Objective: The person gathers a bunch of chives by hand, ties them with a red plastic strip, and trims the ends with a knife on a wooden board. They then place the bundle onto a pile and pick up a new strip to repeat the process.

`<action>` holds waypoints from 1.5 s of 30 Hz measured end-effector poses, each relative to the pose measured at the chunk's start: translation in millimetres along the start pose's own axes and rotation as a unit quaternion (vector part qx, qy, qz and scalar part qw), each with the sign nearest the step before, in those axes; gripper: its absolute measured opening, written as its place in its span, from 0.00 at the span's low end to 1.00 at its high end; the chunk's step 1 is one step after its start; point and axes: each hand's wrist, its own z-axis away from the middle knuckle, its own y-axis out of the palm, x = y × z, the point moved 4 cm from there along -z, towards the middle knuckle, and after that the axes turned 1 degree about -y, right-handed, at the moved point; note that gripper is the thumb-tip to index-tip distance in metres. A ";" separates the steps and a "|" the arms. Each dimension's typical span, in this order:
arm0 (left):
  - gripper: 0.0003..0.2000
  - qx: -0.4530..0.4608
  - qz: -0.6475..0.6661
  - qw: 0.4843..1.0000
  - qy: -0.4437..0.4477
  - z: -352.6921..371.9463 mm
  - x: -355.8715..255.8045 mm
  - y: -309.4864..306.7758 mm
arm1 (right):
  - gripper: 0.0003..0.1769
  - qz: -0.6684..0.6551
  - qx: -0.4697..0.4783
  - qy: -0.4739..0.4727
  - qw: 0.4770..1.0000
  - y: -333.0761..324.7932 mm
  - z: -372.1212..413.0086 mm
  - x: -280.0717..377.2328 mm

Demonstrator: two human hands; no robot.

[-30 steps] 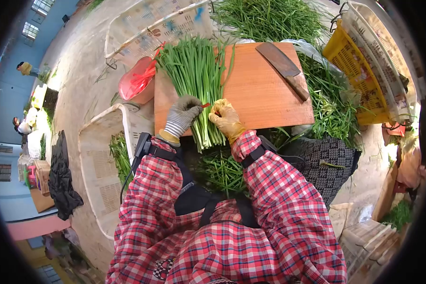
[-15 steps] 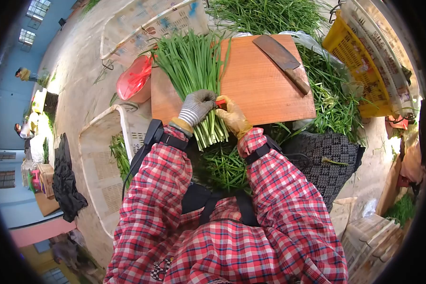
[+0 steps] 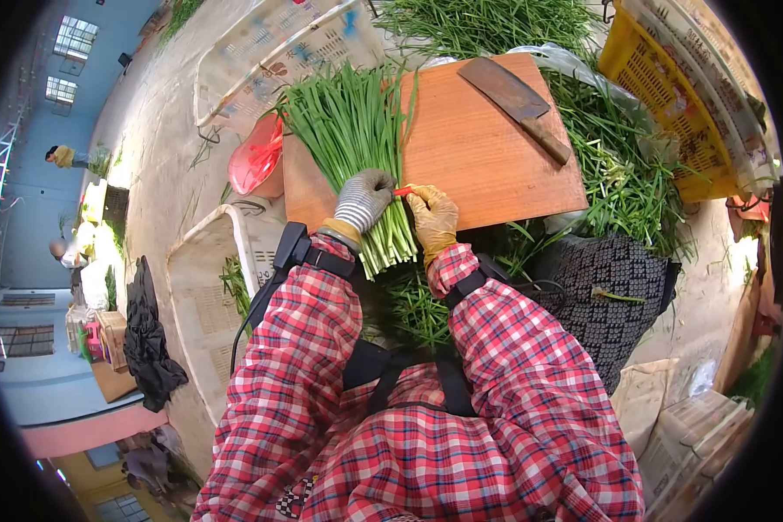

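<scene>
My left hand, in a grey-and-white striped glove, is closed around a bunch of long green chives. Their leaves fan out over the wooden board, and the pale cut ends stick out past its near edge. In a yellow glove, my right hand pinches the end of a thin red tie at the right side of the bunch. How far the tie goes around the stems is hidden by my left hand. A cleaver lies on the board's far right part.
Left of the board is a pink container with a red plastic bag. White crates stand at left and far left, a yellow crate at right. Loose greens pile up beside the board. A person is in the distance.
My right hand has drawn slightly away from the bunch, and more of the red tie shows between it and the stems. My left hand keeps its hold. The whole view has shifted a little.
</scene>
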 end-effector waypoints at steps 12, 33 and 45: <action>0.07 -0.066 -0.076 0.995 -0.028 -0.2 -1.5 1.3 | 0.09 -0.416 0.130 0.197 0.878 22.7 -1.6 -14.0; 0.10 -0.059 0.066 0.996 0.020 14.0 9.2 -4.6 | 0.10 -0.374 0.127 0.246 0.885 37.8 -0.8 -5.3; 0.23 0.053 -0.401 0.914 0.021 35.4 -76.0 -33.1 | 0.09 -0.418 0.145 0.234 0.866 43.9 -3.0 -5.6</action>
